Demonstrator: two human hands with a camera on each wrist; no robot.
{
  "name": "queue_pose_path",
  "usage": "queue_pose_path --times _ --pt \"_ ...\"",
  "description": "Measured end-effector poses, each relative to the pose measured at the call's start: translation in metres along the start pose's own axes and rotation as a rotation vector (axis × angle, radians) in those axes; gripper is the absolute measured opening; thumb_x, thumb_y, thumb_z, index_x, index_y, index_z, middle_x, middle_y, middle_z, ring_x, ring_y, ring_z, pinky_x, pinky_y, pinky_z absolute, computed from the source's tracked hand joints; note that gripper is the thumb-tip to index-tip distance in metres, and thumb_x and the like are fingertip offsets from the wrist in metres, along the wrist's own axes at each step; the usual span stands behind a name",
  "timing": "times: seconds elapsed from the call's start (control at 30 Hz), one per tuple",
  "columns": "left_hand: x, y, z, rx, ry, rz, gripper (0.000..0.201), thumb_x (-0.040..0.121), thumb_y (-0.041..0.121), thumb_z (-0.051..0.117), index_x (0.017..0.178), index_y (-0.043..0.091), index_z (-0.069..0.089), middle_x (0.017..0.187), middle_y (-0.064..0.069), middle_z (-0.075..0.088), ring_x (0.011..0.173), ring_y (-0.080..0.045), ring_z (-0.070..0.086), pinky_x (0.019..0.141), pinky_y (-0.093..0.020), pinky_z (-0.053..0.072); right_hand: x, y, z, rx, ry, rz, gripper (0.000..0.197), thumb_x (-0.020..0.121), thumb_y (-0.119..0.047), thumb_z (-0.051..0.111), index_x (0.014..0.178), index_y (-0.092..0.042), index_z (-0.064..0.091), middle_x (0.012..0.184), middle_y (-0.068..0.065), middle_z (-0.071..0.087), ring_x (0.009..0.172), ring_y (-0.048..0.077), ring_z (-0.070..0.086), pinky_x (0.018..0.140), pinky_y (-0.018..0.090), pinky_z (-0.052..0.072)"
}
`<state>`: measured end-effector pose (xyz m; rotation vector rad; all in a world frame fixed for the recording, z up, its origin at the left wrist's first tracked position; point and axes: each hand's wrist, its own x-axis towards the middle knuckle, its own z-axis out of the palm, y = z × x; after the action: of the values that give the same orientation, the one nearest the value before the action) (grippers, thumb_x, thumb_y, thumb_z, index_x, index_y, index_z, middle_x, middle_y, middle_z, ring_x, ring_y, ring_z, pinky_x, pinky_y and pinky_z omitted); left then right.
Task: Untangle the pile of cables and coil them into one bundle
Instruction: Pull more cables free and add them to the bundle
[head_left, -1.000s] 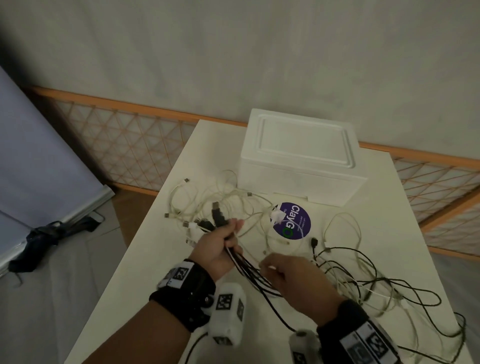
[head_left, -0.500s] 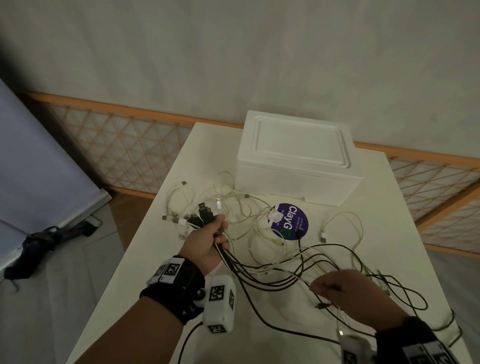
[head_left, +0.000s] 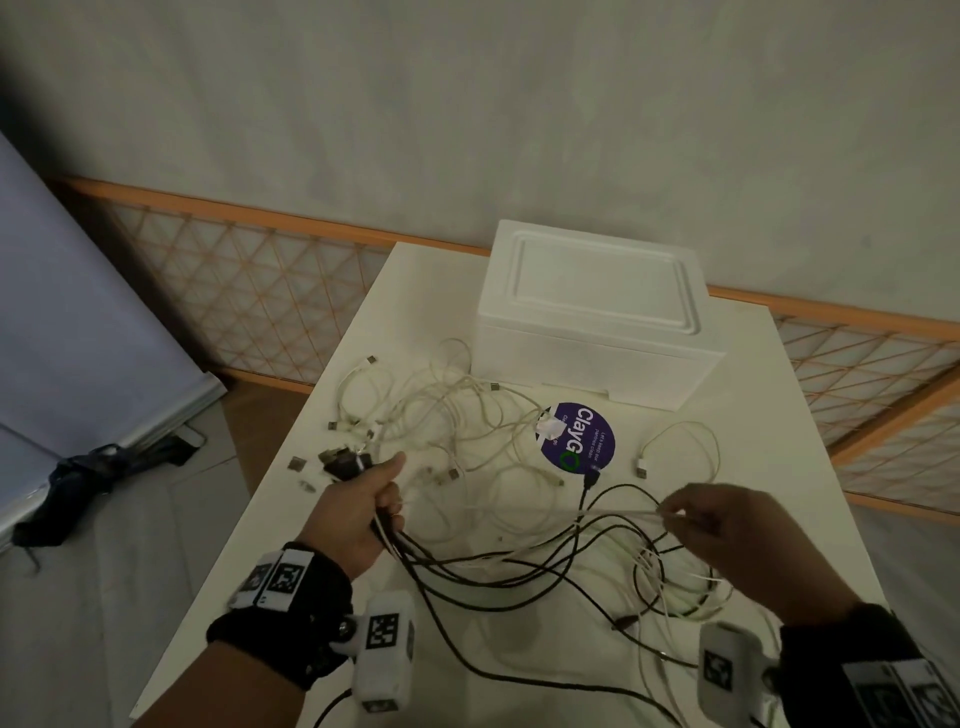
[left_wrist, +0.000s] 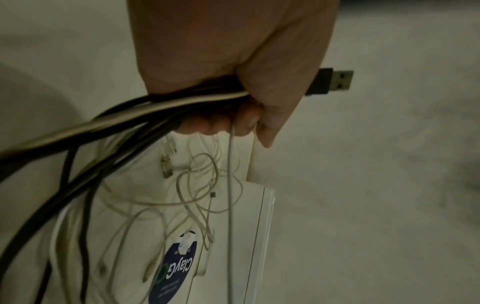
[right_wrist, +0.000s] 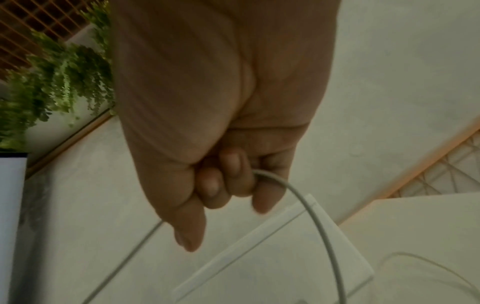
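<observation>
Mid-untangling: the left hand (head_left: 358, 512) fists gathered cable ends (head_left: 345, 461) while the right hand (head_left: 727, 535), fingers (right_wrist: 235, 174) pinching one white cable (head_left: 618, 513), must draw it free (the loose pile (head_left: 467, 415) lies on the table (head_left: 779, 415) toward twelve o'clock).

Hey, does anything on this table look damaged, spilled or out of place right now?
Nothing looks damaged or spilled. The only disorder is the white cables lying tangled on the table before the foam box. The left hand grips several cable ends; the right hand pinches one white cable.
</observation>
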<state>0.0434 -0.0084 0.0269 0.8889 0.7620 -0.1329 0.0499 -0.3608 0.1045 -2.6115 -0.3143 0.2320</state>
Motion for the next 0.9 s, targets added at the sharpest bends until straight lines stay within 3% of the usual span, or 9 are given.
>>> queue_pose_path --times 0.17,0.23,0.3,0.43,0.53,0.6,0.7,0.77,0.9 --pt "-0.011 0.001 -0.015 -0.273 0.038 0.030 0.031 0.095 0.023 0.057 0.067 0.017 0.044 0.041 0.004 0.037 0.040 -0.009 0.048 0.067 -0.034 0.060 0.005 -0.017 -0.018 0.043 0.103 -0.040 0.018 0.078 -0.022 0.075 0.073 -0.037 0.067 0.069 -0.013 0.066 0.077 0.001 0.059 0.060 0.011 0.044" --pt "-0.018 0.005 -0.015 -0.264 0.022 0.067 0.034 0.092 0.023 0.060 0.065 0.019 0.040 0.041 0.006 0.030 0.035 -0.007 0.035 0.057 -0.027 0.056 0.010 -0.029 -0.019 0.098 0.117 -0.084 0.010 0.082 -0.022 0.071 0.075 -0.029 0.070 0.072 -0.014 0.066 0.075 0.001 0.059 0.063 0.011 0.044" --pt "-0.029 0.007 -0.005 -0.123 -0.044 0.114 0.029 0.090 0.021 0.062 0.067 0.019 0.044 0.044 0.005 0.032 0.033 -0.007 0.028 0.042 -0.020 0.039 0.019 -0.050 -0.011 -0.036 0.118 -0.213 0.010 0.086 -0.028 0.066 0.079 -0.024 0.072 0.075 -0.011 0.067 0.074 0.005 0.060 0.068 0.021 0.047" --pt "-0.057 -0.001 0.037 0.385 -0.333 0.171 0.015 0.094 0.021 0.057 0.091 0.010 0.066 0.082 -0.006 0.071 0.040 -0.008 0.027 0.043 -0.022 0.032 0.043 -0.106 0.036 -0.327 -0.015 -0.408 0.023 0.092 -0.034 0.052 0.092 -0.021 0.070 0.090 0.000 0.066 0.089 0.022 0.062 0.072 0.033 0.049" --pt "-0.067 -0.008 0.049 0.564 -0.461 0.153 0.015 0.096 0.021 0.055 0.092 0.011 0.065 0.059 0.006 0.059 0.042 -0.008 0.030 0.044 -0.023 0.031 0.048 -0.129 0.054 -0.349 -0.042 -0.421 0.023 0.092 -0.037 0.051 0.104 -0.024 0.065 0.098 -0.003 0.065 0.097 0.019 0.060 0.075 0.034 0.049" --pt "-0.060 -0.004 0.037 0.513 -0.359 0.156 0.019 0.094 0.022 0.058 0.087 0.009 0.070 0.054 0.005 0.045 0.044 -0.009 0.031 0.043 -0.022 0.030 0.045 -0.119 0.044 -0.216 -0.014 -0.281 0.027 0.089 -0.046 0.056 0.110 -0.030 0.063 0.101 -0.009 0.067 0.096 0.012 0.062 0.077 0.027 0.047" --pt "-0.042 0.002 0.003 0.339 -0.129 0.120 0.021 0.091 0.021 0.062 0.083 0.003 0.070 0.051 0.002 0.039 0.042 -0.011 0.032 0.042 -0.023 0.031 0.039 -0.084 0.020 -0.010 0.050 -0.096 0.022 0.082 -0.051 0.063 0.087 -0.030 0.067 0.069 -0.017 0.062 0.069 -0.005 0.057 0.069 0.018 0.042" --pt "-0.037 0.001 -0.014 0.335 -0.092 0.117 0.021 0.090 0.018 0.064 0.082 0.000 0.069 0.049 0.002 0.038 0.036 -0.009 0.031 0.039 -0.021 0.032 0.036 -0.066 0.010 -0.016 0.073 -0.088 0.038 0.081 -0.061 0.053 0.072 -0.027 0.065 0.058 -0.010 0.056 0.060 0.002 0.052 0.062 0.023 0.040" --pt "-0.022 0.002 -0.037 0.272 0.022 0.087 0.020 0.091 0.020 0.063 0.088 0.001 0.064 0.046 0.005 0.037 0.034 -0.008 0.030 0.036 -0.019 0.032 0.029 -0.042 -0.014 -0.192 0.216 0.001 0.048 0.086 -0.060 0.047 0.069 -0.019 0.066 0.064 -0.002 0.062 0.065 0.017 0.057 0.064 0.032 0.049"
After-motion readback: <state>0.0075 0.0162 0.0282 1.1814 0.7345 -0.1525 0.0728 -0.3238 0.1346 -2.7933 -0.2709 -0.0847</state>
